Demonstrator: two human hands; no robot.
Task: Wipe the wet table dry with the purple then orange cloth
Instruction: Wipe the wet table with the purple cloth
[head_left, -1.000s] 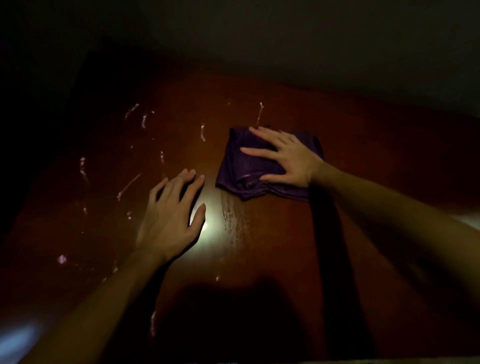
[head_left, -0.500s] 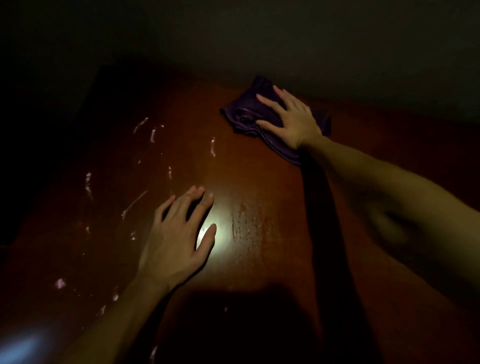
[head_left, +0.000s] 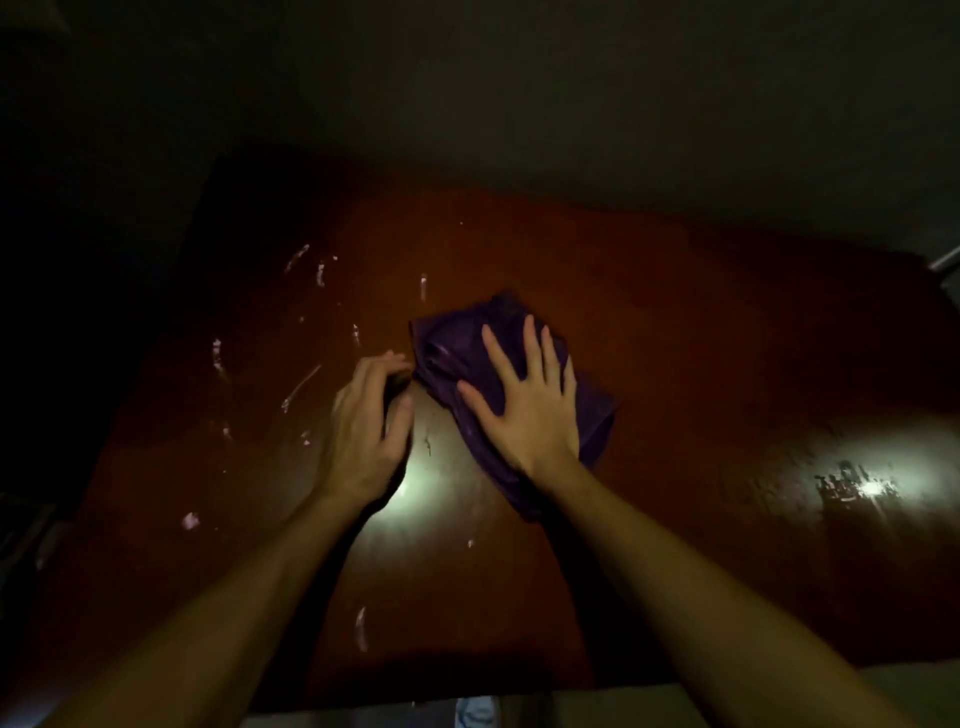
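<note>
A crumpled purple cloth (head_left: 457, 348) lies near the middle of the dark reddish-brown table (head_left: 701, 338). My right hand (head_left: 524, 410) presses flat on the cloth, fingers spread and pointing away from me. My left hand (head_left: 366, 426) rests on the table just left of the cloth, its fingers curled and its fingertips at the cloth's left edge. Whether it grips the cloth is unclear. Streaks of water (head_left: 298, 387) glint on the left half of the table. No orange cloth is in view.
The room is dim. The table's far edge meets a dark wall, its left side falls into darkness, and its near edge (head_left: 467, 696) runs along the bottom. Bright reflections shine on the wet surface at the right (head_left: 862, 488) and between my hands.
My right hand has pulled the purple cloth from the far edge back toward me, to the table's middle. My left hand has moved up to the cloth's left edge and curled its fingers.
</note>
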